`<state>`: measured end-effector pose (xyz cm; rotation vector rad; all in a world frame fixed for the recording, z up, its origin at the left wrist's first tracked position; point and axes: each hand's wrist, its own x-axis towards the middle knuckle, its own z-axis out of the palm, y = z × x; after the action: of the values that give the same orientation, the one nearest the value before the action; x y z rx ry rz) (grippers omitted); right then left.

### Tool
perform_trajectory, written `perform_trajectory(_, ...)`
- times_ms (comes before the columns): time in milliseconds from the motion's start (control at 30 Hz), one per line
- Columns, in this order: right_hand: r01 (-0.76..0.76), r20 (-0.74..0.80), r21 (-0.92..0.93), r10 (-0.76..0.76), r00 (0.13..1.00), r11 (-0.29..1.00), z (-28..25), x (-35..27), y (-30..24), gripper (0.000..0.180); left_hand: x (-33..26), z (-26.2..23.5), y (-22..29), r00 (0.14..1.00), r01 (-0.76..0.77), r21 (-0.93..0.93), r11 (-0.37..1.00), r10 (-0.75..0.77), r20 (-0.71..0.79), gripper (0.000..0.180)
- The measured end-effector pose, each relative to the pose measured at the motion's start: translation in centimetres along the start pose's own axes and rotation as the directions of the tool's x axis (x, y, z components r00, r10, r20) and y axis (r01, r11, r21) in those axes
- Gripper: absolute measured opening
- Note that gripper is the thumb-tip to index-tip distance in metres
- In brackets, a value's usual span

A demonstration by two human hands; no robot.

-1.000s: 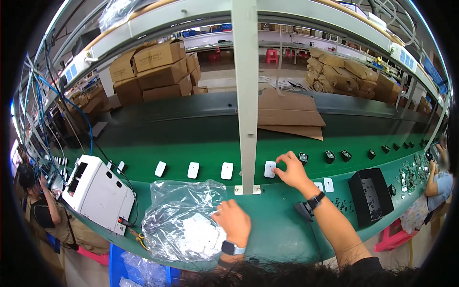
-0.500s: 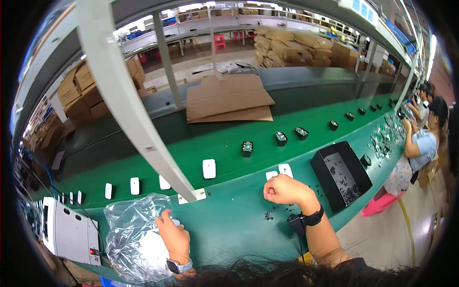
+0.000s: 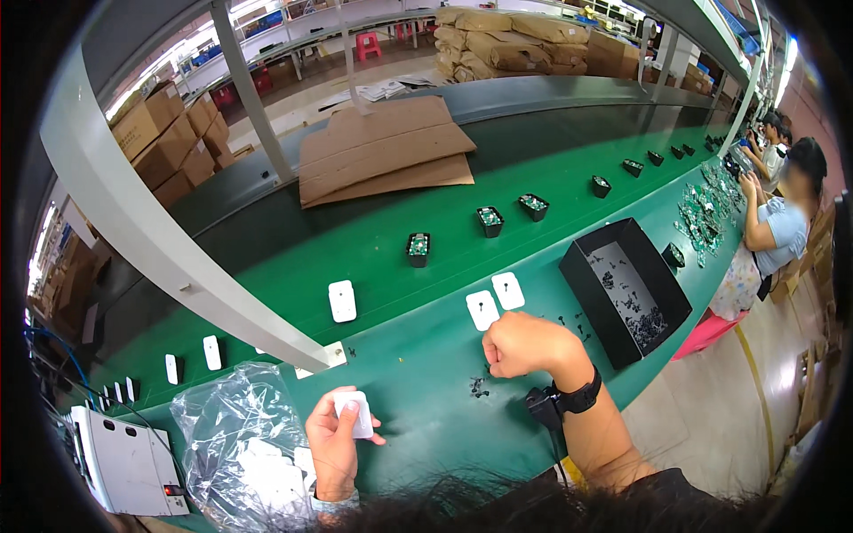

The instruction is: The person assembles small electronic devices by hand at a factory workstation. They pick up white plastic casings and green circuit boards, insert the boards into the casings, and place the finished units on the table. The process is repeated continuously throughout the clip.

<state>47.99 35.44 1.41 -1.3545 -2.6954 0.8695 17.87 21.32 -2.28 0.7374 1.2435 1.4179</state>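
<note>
My left hand [image 3: 332, 449] grips a flat white plastic cover [image 3: 363, 417] between thumb and fingers, just right of a clear plastic bag [image 3: 235, 404] with more white pieces in it. My right hand [image 3: 530, 345] is closed, its fingertips turned down and hidden; whether it pinches anything does not show. Close by it lies a small cluster of black parts [image 3: 480, 388] on the green bench. Just beyond that hand, two white covers [image 3: 482, 311] lie flat, each with a small black part on it.
A black box [image 3: 597, 306] with small black parts stands to the right. Along the green belt sit black housings with circuit boards [image 3: 418, 250] and white-covered units [image 3: 342, 302]. A white post [image 3: 178, 258] rises at left, near a white machine [image 3: 129, 462]. Co-workers [image 3: 782, 222] are at far right.
My left hand has come away from the plastic bag, now holding a white cover. My right hand stays closed near the black parts. The view has shifted, uncovering the two white covers more.
</note>
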Motion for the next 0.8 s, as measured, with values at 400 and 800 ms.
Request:
perform_trajectory(400,-0.038,-0.011,-0.067,0.037,0.999,0.997,0.8,0.0,0.7,0.006,0.6,0.1,-0.9,0.994,0.095,0.044,0.995,-0.097,0.059,0.028)
perform_trajectory(800,0.013,-0.048,-0.158,-0.021,0.999,0.987,1.0,0.4,-1.2,0.008,0.3,0.6,-0.6,0.986,0.103,0.039,0.994,-0.107,0.128,0.038)
